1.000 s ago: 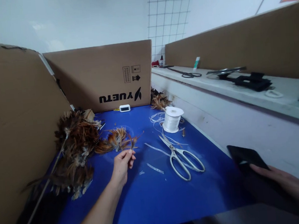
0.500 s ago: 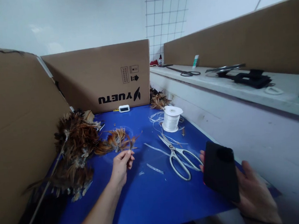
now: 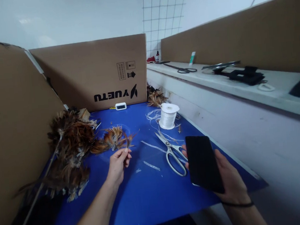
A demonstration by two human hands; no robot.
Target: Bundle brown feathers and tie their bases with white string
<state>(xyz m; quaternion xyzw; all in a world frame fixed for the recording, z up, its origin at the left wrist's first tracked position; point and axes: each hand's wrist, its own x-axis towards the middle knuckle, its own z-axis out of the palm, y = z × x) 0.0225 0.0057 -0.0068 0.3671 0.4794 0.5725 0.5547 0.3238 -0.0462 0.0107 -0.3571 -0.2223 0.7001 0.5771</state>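
Note:
Above the blue table (image 3: 147,203), my left hand (image 3: 119,164) pinches a thin brown feather (image 3: 127,141) between thumb and fingers. Just behind it lies a small bunch of orange-brown feathers (image 3: 113,135). My right hand (image 3: 230,177) is wrapped round a black smartphone (image 3: 204,163), its dark screen facing me. Beside the phone, silver-handled scissors (image 3: 170,152) rest on the table with blades slightly parted; the phone hand hides part of one handle loop. A white spool of clear ribbon (image 3: 169,116) stands upright behind the scissors, and cut ribbon strips (image 3: 152,166) lie between my hands.
A heap of brown feathers (image 3: 71,140) with a thin stick (image 3: 41,186) fills the left side. Cardboard panels (image 3: 91,68) wall the back and sides. A white timer-like device (image 3: 120,106) sits at the back. Along the right, a white ledge (image 3: 201,73) holds black scissors (image 3: 185,70) and a glue stick (image 3: 192,58).
My right hand has brought the phone left and slightly up, closer to the scissors. The left hand keeps its pinch on the feather. The whole view has shifted slightly.

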